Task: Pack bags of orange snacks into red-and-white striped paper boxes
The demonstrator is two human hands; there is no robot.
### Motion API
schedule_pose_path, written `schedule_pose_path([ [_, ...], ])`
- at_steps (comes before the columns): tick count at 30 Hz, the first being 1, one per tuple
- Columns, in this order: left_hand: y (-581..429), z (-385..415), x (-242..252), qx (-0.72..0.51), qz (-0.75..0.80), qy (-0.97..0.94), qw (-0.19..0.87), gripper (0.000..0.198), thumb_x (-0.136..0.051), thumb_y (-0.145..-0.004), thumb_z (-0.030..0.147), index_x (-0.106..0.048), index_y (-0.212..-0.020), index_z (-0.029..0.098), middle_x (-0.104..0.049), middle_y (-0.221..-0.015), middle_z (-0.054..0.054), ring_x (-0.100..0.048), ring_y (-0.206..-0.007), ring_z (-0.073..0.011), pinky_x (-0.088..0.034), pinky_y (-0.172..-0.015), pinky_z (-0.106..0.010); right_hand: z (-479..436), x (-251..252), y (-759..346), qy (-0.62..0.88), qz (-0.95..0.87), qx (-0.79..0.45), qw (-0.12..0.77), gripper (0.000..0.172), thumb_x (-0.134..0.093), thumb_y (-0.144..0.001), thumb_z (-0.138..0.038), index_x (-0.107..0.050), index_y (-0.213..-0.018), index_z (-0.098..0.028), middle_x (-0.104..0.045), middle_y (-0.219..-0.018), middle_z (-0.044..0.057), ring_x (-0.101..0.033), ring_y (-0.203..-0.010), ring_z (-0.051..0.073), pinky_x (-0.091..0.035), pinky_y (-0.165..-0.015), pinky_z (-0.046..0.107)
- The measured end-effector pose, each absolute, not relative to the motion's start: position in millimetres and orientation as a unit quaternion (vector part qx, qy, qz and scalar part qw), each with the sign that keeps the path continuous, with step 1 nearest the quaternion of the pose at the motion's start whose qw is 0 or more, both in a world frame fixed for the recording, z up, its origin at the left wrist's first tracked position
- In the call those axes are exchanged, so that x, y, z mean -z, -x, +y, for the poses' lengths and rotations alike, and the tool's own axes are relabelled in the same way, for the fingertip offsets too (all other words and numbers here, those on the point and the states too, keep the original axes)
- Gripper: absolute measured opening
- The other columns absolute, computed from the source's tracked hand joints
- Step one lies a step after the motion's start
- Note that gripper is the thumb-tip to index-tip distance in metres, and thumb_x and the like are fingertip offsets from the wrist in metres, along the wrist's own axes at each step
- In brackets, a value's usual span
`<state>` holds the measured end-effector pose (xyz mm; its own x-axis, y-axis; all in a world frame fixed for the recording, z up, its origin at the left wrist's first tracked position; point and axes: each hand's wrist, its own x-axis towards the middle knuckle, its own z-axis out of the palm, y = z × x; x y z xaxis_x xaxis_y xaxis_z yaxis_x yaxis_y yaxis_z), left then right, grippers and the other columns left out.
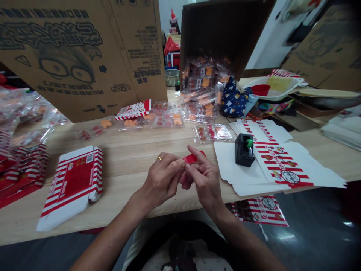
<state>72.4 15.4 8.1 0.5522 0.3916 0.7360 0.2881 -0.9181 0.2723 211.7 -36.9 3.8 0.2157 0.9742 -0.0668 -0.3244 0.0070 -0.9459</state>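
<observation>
A small red strip point(194, 158), perhaps paper or tape, is pinched between my left hand point(162, 180) and my right hand point(204, 180) above the wooden table point(126, 162). Its middle is partly hidden by my fingers. A ring shows on my left hand. To my right lies a black tape dispenser point(244, 149) on a stack of flat white box blanks printed with red stripes point(282, 162). Left of my hands rests a flattened red-and-white striped carton point(72, 184).
Clear packets of orange and red sweets point(166, 116) lie along the table's far side, with a heap of packets point(200, 86) spilling from a dark box. Folded striped cartons point(22, 169) stack at the left. Large cardboard sheets point(81, 56) stand behind. A printed blank point(258, 210) lies below the table edge.
</observation>
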Motion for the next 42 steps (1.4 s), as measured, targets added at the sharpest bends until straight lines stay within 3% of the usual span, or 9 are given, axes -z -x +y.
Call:
schedule_pose_path([
  [8, -71, 19, -14, -0.398, 0.237, -0.88, 0.105, 0.018, -0.059, -0.093, 0.01, -0.063, -0.11, 0.015, -0.067, -0.099, -0.009, -0.062, -0.092, -0.0188, -0.052, -0.082, -0.034, -37, 10, -209, 0.476, -0.415, -0.455, 0.628, 0.077, -0.059, -0.089, -0.024, -0.027, -0.158, -0.015, -0.06, -0.057, -0.009, -0.056, -0.048, 0.011, -0.052, -0.051, 0.024],
  [13, -75, 20, -18, -0.366, 0.249, -0.896, 0.035, 0.004, -0.06, -0.095, 0.013, -0.061, -0.097, 0.017, -0.072, -0.092, -0.005, -0.064, -0.085, -0.0177, -0.05, -0.078, -0.033, -43, 14, -218, 0.534, -0.495, -0.386, 0.566, 0.081, -0.054, -0.089, -0.017, -0.017, -0.161, -0.017, -0.059, -0.06, -0.008, -0.053, -0.047, 0.013, -0.047, -0.049, 0.025],
  [17, -57, 14, -9, -0.367, 0.178, -0.913, -0.024, 0.014, -0.064, -0.092, 0.012, -0.06, -0.105, 0.016, -0.075, -0.1, -0.008, -0.067, -0.088, -0.0177, -0.05, -0.081, -0.034, -50, 0, -251, 0.589, -0.559, -0.229, 0.537, 0.059, -0.054, -0.091, -0.015, -0.045, -0.149, -0.019, -0.055, -0.064, -0.006, -0.049, -0.052, 0.012, -0.043, -0.053, 0.026],
  [20, -31, 6, 20, -0.36, 0.137, -0.921, -0.054, 0.023, -0.066, -0.09, 0.01, -0.061, -0.111, 0.015, -0.075, -0.114, -0.014, -0.067, -0.104, -0.0213, -0.05, -0.09, -0.038, -36, -3, -272, 0.532, -0.647, -0.185, 0.514, 0.035, -0.054, -0.091, -0.013, -0.064, -0.124, -0.022, -0.062, -0.091, 0.003, -0.062, -0.081, 0.016, -0.052, -0.074, 0.031],
  [23, -6, -3, 67, -0.327, 0.157, -0.931, -0.044, 0.029, -0.062, -0.091, 0.009, -0.061, -0.12, 0.016, -0.073, -0.123, -0.015, -0.064, -0.116, -0.0238, -0.05, -0.096, -0.039, -11, 16, -273, 0.44, -0.775, -0.231, 0.39, 0.026, -0.054, -0.088, -0.008, -0.072, -0.1, -0.022, -0.063, -0.119, 0.009, -0.06, -0.114, 0.023, -0.051, -0.097, 0.041],
  [26, 9, -13, 112, -0.279, 0.22, -0.934, -0.023, 0.037, -0.053, -0.096, 0.008, -0.057, -0.132, 0.017, -0.072, -0.123, -0.014, -0.065, -0.115, -0.0237, -0.053, -0.097, -0.038, 6, 51, -258, 0.388, -0.851, -0.248, 0.254, 0.027, -0.053, -0.085, -0.002, -0.072, -0.091, -0.021, -0.065, -0.123, 0.01, -0.057, -0.122, 0.026, -0.047, -0.104, 0.047],
  [30, 14, -19, 134, -0.301, 0.299, -0.905, 0.035, 0.032, -0.058, -0.097, 0.015, -0.059, -0.129, 0.016, -0.07, -0.119, -0.014, -0.067, -0.11, -0.0223, -0.057, -0.097, -0.039, 0, 88, -236, 0.386, -0.884, -0.205, 0.166, 0.04, -0.05, -0.08, 0.002, -0.069, -0.11, -0.015, -0.067, -0.116, 0.014, -0.058, -0.116, 0.027, -0.05, -0.1, 0.045],
  [35, 20, -12, 122, -0.382, 0.386, -0.831, 0.121, 0.022, -0.058, -0.097, 0.016, -0.064, -0.118, 0.02, -0.066, -0.113, -0.011, -0.067, -0.107, -0.0184, -0.06, -0.089, -0.033, -26, 113, -224, 0.41, -0.892, -0.117, 0.15, 0.058, -0.049, -0.077, 0.002, -0.057, -0.134, -0.006, -0.059, -0.133, 0.022, -0.054, -0.117, 0.031, -0.049, -0.099, 0.047],
  [42, 33, -7, 124, -0.227, 0.283, -0.931, 0.026, 0.031, -0.055, -0.097, 0.015, -0.064, -0.126, 0.018, -0.065, -0.129, -0.015, -0.063, -0.118, -0.0254, -0.059, -0.098, -0.043, -42, 130, -215, 0.381, -0.919, -0.049, 0.086, 0.061, -0.046, -0.085, -0.001, -0.047, -0.146, -0.006, -0.048, -0.149, 0.023, -0.045, -0.133, 0.034, -0.047, -0.102, 0.048],
])
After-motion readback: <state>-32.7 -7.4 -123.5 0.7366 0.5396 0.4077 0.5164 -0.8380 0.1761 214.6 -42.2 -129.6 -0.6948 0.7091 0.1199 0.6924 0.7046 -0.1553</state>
